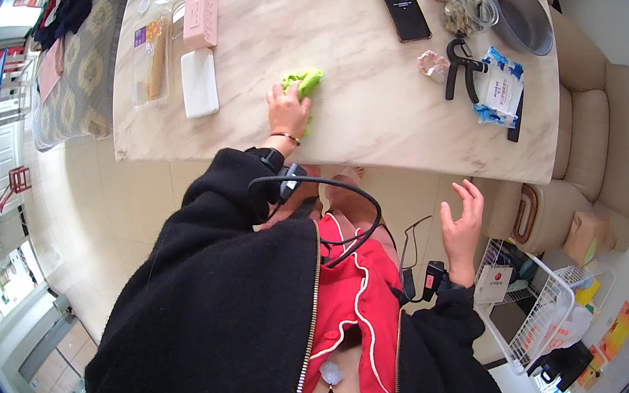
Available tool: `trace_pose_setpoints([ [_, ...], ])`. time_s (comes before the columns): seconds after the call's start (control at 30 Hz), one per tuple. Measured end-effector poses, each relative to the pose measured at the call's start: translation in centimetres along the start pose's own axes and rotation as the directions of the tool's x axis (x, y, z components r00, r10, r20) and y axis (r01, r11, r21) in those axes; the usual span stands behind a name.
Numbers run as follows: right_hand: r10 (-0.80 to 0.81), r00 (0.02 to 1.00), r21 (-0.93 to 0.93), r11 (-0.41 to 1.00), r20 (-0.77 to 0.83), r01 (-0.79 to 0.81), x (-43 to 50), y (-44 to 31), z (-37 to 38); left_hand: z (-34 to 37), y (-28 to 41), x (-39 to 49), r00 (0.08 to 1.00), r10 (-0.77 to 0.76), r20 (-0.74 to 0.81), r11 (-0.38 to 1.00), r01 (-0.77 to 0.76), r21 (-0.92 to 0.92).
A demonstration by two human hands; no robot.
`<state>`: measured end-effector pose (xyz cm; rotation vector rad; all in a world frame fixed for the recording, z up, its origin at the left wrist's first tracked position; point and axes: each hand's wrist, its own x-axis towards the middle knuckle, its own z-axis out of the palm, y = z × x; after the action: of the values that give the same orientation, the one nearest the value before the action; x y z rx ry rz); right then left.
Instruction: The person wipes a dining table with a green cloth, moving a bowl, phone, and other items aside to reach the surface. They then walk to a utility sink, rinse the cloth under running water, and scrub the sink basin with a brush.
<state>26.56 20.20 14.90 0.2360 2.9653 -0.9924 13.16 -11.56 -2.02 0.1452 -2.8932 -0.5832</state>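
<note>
A crumpled bright green cloth (305, 82) lies on the marble-patterned table (358, 100). My left hand (289, 110) rests over it, fingers bent down onto the fabric, and hides part of it. To the right, my right hand (462, 229) hangs in the air just off the table's near edge, fingers apart and holding nothing. Left of the cloth are a white rectangular case (199, 84), a pink box-shaped device (201, 18) and a clear plastic tray (141, 78) with a long brown item in it.
On the table's right side are a phone (404, 10), a pink scrunchie (433, 62), a black hand-grip exerciser (453, 74), a wipes packet (498, 92), a glass jar (476, 11) and a grey pot (526, 21). A beige sofa (591, 115) and a white wire rack (542, 313) stand right.
</note>
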Motion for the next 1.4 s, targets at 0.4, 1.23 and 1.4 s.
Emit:
trace_pose_setpoints([
  [0.4, -0.106, 0.990, -0.020, 0.994, 0.098, 0.108, 0.9, 3.4, -2.8, -5.3, 3.0, 0.6, 0.829, 0.065, 0.556, 0.997, -0.033, -0.067],
  [1.23, -0.228, 0.962, 0.137, 0.968, 0.150, 0.208, 7.6, 4.7, 0.8, 1.7, 5.0, -1.8, 0.970, 0.242, 0.002, 0.970, -0.242, 0.027],
  [1.4, -0.100, 0.991, 0.324, 0.944, 0.091, 0.065, 19.4, 1.9, 8.0, 1.4, 4.5, -1.6, 0.962, 0.254, 0.104, 0.967, -0.254, -0.016],
])
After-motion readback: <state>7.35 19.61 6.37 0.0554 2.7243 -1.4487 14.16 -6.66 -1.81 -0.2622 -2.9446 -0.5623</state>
